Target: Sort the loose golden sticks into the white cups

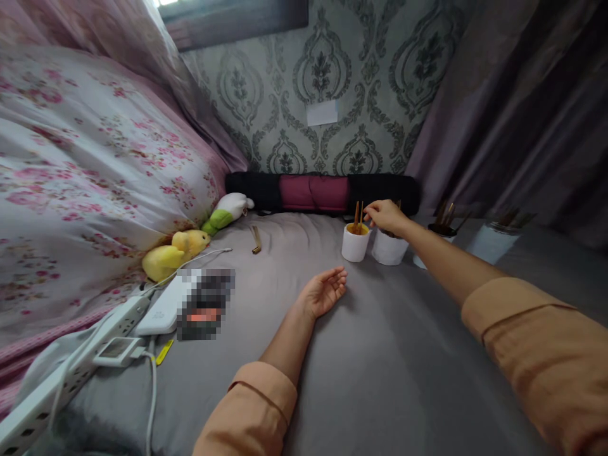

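Note:
My right hand (387, 216) reaches out over two white cups and pinches the top of a thin wooden stick (360, 215) that stands in the left cup (355, 242), which has an orange inside. A second white cup (389, 248) stands right beside it, partly under my hand. My left hand (325, 292) rests palm up on the grey sheet (380, 354) with loosely curled fingers, holding nothing, a little in front of the cups. A pair of loose sticks (256, 239) lies on the sheet to the left.
Two more cups with sticks (441, 231) (496, 237) stand at the right. A black and maroon bolster (323, 192) lies along the wall. Yellow (173, 253) and green-white (228, 212) plush toys, a power strip (71, 364), a white device (164, 307) and a floral duvet (85, 177) fill the left.

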Available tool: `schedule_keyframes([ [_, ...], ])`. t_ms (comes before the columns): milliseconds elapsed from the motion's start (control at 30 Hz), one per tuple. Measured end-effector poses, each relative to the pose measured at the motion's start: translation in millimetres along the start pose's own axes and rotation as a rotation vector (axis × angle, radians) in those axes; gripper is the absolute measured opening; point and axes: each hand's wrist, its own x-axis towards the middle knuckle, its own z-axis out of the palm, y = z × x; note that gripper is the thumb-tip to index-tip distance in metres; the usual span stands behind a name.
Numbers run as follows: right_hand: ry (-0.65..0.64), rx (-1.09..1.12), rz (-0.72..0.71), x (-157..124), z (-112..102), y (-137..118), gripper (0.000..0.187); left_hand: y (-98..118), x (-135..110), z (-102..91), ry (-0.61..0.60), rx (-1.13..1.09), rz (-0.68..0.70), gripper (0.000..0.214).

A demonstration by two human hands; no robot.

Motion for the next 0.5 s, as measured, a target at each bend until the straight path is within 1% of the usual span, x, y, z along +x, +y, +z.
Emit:
schedule_keyframes([
  [200,0.016,0.001,0.019,0.4,-2.9,3.9,0.019,-0.2,0.0,0.4,-0.003,-0.003,0.001,0.013],
  [500,0.028,0.015,0.006,-8.5,-11.2,-3.0,0.019,-0.1,-0.1,0.8,-0.012,-0.002,-0.004,0.012],
])
